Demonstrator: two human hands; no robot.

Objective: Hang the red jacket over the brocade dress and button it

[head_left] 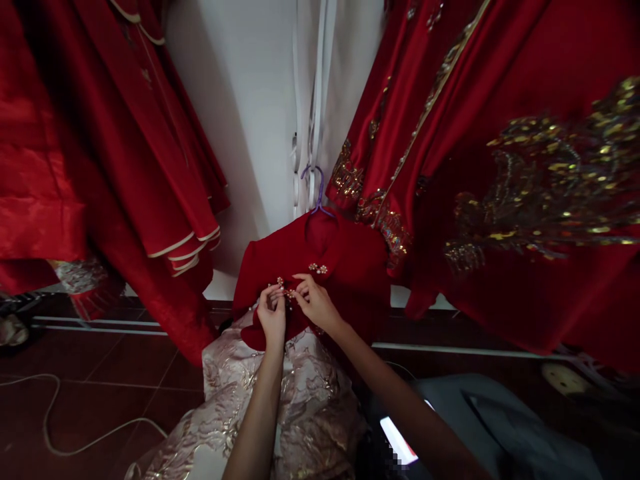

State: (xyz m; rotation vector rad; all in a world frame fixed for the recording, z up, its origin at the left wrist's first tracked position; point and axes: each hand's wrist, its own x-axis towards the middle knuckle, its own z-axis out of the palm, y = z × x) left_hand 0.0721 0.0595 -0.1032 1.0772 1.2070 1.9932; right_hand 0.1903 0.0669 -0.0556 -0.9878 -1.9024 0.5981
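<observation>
A small red jacket (345,267) hangs on a purple hanger (316,190) over a pale pink and gold brocade skirt (300,407). Pearl button clasps (318,269) run down its front. My left hand (271,313) and my right hand (315,301) meet at a lower pearl clasp (286,288), fingers pinched together on it and the cloth edge beside it. Both forearms reach up from the bottom of the view.
Red gowns hang at the left (115,133) and, with gold sequin embroidery, at the right (525,167). A white wall (250,100) stands behind. A white cable (75,427) loops on the dark red tile floor. A lit phone screen (397,440) lies at the bottom right on grey cloth.
</observation>
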